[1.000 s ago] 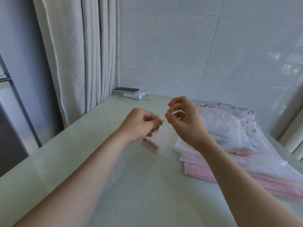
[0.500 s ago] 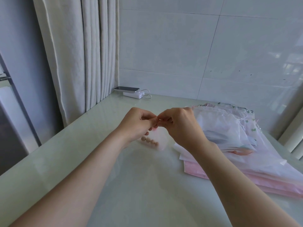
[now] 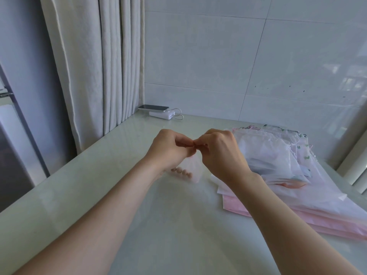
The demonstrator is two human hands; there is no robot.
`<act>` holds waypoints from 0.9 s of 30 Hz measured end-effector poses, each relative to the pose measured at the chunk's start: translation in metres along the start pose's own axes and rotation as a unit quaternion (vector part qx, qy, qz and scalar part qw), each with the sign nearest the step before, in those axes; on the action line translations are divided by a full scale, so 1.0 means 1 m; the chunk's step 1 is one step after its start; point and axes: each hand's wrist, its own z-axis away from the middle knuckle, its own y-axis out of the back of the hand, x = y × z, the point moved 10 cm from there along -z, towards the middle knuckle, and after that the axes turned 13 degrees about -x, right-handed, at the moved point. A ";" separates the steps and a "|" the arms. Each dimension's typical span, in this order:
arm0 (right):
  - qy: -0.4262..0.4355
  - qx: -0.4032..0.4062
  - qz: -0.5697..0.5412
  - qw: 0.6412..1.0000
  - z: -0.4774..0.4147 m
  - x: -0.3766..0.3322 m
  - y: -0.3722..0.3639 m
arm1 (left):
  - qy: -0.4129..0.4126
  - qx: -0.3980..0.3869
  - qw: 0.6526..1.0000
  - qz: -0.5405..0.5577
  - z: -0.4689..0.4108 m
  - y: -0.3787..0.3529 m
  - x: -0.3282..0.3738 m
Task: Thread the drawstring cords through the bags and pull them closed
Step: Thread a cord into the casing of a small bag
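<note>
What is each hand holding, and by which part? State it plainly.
The left hand and the right hand both pinch the top edge of a small sheer bag, which hangs below them. Any cord is too fine to see.

Tiny item between the fingers (image 3: 185, 144): unidentifiable.

Open tabletop (image 3: 89, 195) left; bag pile (image 3: 278, 159) right, probable power bank (image 3: 161, 114) behind.

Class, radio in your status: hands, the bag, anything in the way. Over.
Top of small sheer bag pinched by left hand and right hand, fingertips meeting. Any cord too fine to see. Nearby stack of bags not blocking.
</note>
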 end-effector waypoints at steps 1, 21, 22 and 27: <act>0.000 -0.002 0.005 1.000 -0.001 -0.001 0.000 | 0.004 0.012 1.000 0.005 0.000 0.001 -0.001; -0.196 -0.048 -0.362 0.910 0.011 0.044 -0.009 | -0.117 0.114 0.974 -0.155 0.009 0.014 0.034; -0.203 -0.053 -0.404 0.890 0.012 0.046 -0.013 | -0.127 0.110 0.974 -0.151 0.010 0.013 0.036; -0.202 -0.066 -0.563 0.799 0.013 0.044 -0.028 | -0.156 0.090 0.977 -0.115 0.009 0.012 0.038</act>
